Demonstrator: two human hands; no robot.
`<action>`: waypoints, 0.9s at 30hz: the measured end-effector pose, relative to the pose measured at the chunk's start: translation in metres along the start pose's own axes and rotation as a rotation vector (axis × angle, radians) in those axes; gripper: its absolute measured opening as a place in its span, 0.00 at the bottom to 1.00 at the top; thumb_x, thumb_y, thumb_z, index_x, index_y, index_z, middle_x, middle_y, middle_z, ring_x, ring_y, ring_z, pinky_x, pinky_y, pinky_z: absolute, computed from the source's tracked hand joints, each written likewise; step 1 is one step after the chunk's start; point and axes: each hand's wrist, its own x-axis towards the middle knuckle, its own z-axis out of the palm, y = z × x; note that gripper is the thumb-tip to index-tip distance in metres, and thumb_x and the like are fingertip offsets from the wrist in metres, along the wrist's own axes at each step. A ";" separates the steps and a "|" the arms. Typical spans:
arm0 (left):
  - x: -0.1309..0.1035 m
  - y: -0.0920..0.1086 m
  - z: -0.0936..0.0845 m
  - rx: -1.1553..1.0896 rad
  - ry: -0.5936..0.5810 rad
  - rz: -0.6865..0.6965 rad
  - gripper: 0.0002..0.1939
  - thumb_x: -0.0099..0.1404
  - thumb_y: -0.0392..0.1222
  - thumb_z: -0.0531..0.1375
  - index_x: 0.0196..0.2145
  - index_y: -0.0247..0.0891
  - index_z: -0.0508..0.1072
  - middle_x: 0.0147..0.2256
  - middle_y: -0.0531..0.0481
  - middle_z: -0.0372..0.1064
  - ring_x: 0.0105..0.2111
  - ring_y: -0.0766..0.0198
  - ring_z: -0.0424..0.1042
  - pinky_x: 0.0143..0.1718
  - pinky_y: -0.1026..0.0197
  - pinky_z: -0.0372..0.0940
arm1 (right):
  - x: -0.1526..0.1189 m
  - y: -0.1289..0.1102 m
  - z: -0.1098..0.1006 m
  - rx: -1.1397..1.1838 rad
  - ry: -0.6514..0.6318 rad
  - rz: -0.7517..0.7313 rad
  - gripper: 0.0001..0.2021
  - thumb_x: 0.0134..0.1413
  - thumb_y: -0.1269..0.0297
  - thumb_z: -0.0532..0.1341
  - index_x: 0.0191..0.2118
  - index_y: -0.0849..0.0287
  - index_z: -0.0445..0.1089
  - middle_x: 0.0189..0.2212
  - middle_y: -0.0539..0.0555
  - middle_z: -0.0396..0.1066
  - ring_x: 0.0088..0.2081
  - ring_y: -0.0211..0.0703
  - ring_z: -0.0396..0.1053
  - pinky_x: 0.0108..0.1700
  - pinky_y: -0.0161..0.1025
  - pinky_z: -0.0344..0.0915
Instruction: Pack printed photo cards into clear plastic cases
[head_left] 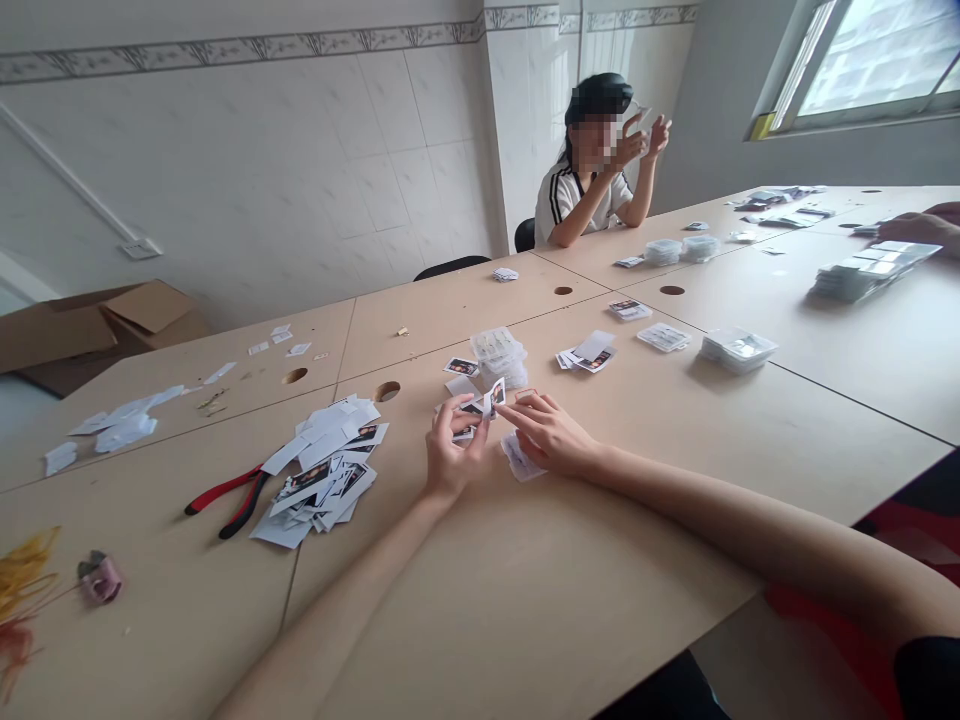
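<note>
My left hand (452,455) holds a small printed card (493,398) upright between thumb and fingers. Beside it, the fingertips of my right hand (551,432) touch the card's right edge. A clear plastic case (519,458) lies on the table, partly under my right hand. Just beyond the hands stands a stack of clear cases (498,352), with printed cards (461,367) at its left. More cards lie partly hidden behind my left fingers.
Left of my hands are a heap of cards (322,485) and red-and-black pliers (240,495). Farther right lie a card pile (589,353) and clear boxes (738,348). A person (592,190) sits across the table; another person's hand (919,228) is at the right edge.
</note>
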 end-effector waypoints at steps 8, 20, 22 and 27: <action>-0.006 -0.005 0.005 0.139 -0.116 0.346 0.13 0.55 0.37 0.58 0.40 0.40 0.64 0.27 0.53 0.74 0.30 0.65 0.73 0.46 0.54 0.59 | 0.000 0.003 -0.001 0.071 0.056 0.029 0.09 0.56 0.64 0.51 0.32 0.61 0.65 0.30 0.55 0.68 0.37 0.41 0.62 0.43 0.39 0.58; -0.006 -0.004 0.007 0.184 -0.122 0.542 0.17 0.56 0.32 0.56 0.44 0.41 0.61 0.26 0.55 0.74 0.28 0.66 0.72 0.44 0.56 0.59 | -0.002 0.001 0.002 -0.113 -0.052 0.045 0.08 0.55 0.65 0.52 0.30 0.62 0.65 0.30 0.54 0.68 0.32 0.41 0.62 0.36 0.37 0.54; -0.006 -0.003 0.006 0.184 -0.131 0.568 0.17 0.56 0.32 0.56 0.43 0.41 0.61 0.27 0.56 0.74 0.27 0.67 0.72 0.44 0.56 0.59 | -0.003 0.001 0.002 -0.123 -0.061 0.040 0.08 0.55 0.65 0.52 0.30 0.62 0.65 0.30 0.54 0.68 0.32 0.40 0.62 0.35 0.37 0.54; -0.006 -0.003 0.006 0.185 -0.140 0.592 0.17 0.56 0.31 0.56 0.43 0.40 0.60 0.26 0.56 0.73 0.27 0.68 0.71 0.44 0.57 0.59 | -0.002 0.001 0.001 -0.122 -0.090 0.033 0.09 0.56 0.66 0.51 0.29 0.62 0.65 0.28 0.53 0.67 0.31 0.40 0.61 0.34 0.36 0.53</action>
